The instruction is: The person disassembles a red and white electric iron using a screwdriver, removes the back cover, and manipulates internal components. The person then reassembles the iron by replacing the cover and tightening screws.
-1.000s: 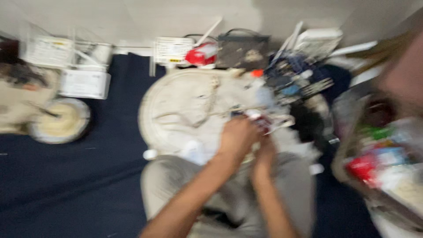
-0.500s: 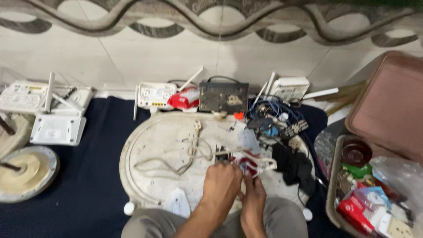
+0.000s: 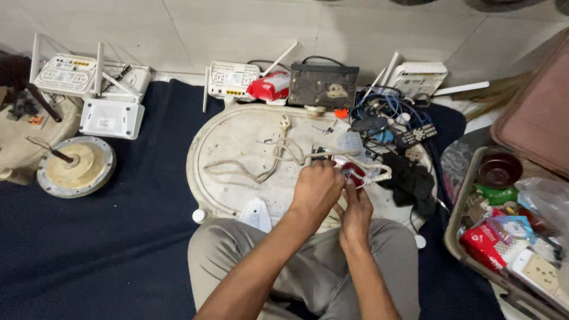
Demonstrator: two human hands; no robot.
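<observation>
Hands meet over the near right part of the oval white tray [image 3: 237, 127], and between them I see a small red and white part [image 3: 354, 172], low on the tray just in front of my knees. My left hand [image 3: 317, 188] comes in from the near left with the forearm slanting up across my lap, knuckles up, fingers curled down over the part's left side. My right hand [image 3: 355, 208] rises from below it, wrist bent, thumb and fingertips pinching the part from the near side. Both hands are closed on it and touch each other. A cream cord [image 3: 261, 168] loops across the tray to the left of my left hand. Farther off, a black box [image 3: 323, 85] sits at the tray's far edge, with a white router [image 3: 232, 80] to its left. A tangle of blue cables [image 3: 385, 112] lies to the far right.
</observation>
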